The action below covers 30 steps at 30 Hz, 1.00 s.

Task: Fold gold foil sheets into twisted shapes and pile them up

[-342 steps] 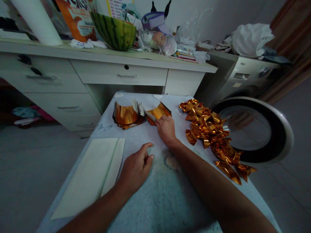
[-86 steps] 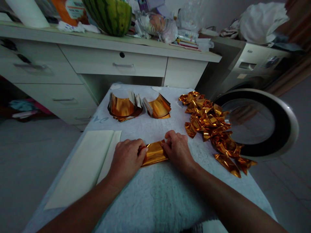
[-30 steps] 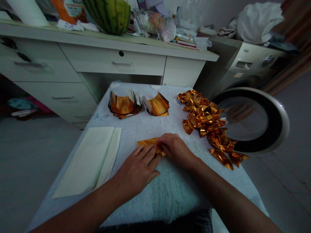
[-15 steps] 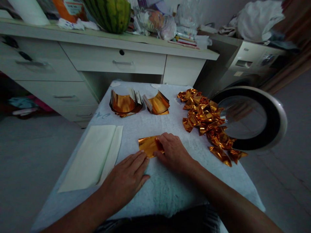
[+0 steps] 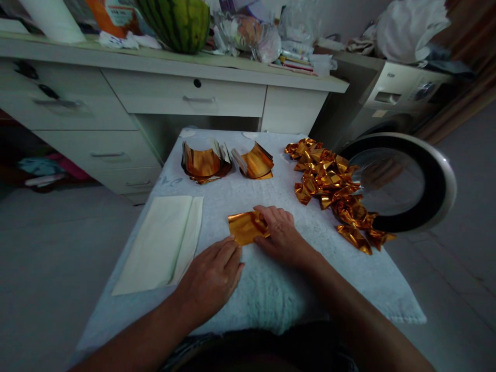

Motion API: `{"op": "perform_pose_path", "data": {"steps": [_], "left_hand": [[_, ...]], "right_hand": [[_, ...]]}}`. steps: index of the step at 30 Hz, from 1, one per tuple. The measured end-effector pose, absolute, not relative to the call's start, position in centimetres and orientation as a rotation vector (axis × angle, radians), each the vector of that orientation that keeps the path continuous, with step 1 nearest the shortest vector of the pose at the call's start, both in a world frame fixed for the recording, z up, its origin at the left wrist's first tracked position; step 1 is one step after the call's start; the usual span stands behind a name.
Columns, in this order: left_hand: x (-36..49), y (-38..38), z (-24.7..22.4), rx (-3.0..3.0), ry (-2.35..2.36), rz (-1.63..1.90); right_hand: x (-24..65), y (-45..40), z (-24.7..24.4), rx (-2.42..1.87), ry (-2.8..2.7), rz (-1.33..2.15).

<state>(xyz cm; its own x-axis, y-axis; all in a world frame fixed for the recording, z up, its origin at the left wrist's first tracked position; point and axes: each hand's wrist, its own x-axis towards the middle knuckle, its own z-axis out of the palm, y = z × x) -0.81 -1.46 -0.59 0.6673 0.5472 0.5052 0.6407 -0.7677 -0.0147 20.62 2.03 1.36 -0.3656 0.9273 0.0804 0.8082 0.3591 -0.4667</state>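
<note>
A sheet of gold foil paper point(image 5: 244, 227) lies in front of me on the cloth-covered table point(image 5: 267, 299). My left hand point(image 5: 213, 276) is closed, its curled fingertips pinching the sheet's near left corner. At the right edge, my right hand point(image 5: 282, 235) grips the foil between thumb and fingers, and the paper bends up there. Beyond the hands stand two curved stacks of gold foil sheets, a larger left stack point(image 5: 203, 163) and a smaller right stack point(image 5: 256, 161). To the right, a pile of folded gold foil pieces point(image 5: 327, 178) spreads along the table edge.
Folded white paper point(image 5: 155, 243) lies on the table's left side. A washing machine's open round door point(image 5: 439, 181) stands against the right edge, near the foil pile. Behind the table is a white drawer cabinet point(image 5: 228, 101) with a watermelon point(image 5: 176, 23) and plastic bags on top.
My left fingers, stretched flat before, have curled in to pinch the foil's corner. My right hand stays on the foil's right edge. The whole view has shifted slightly.
</note>
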Motion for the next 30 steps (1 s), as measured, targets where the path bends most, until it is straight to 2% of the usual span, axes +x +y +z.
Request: {"op": "perform_pose_path", "data": {"steps": [30], "left_hand": [[-1.5, -1.2, -0.8, -2.647, -0.904, -0.885]], "right_hand": [[24.5, 2.9, 1.1, -1.500, -2.289, 0.609]]}}
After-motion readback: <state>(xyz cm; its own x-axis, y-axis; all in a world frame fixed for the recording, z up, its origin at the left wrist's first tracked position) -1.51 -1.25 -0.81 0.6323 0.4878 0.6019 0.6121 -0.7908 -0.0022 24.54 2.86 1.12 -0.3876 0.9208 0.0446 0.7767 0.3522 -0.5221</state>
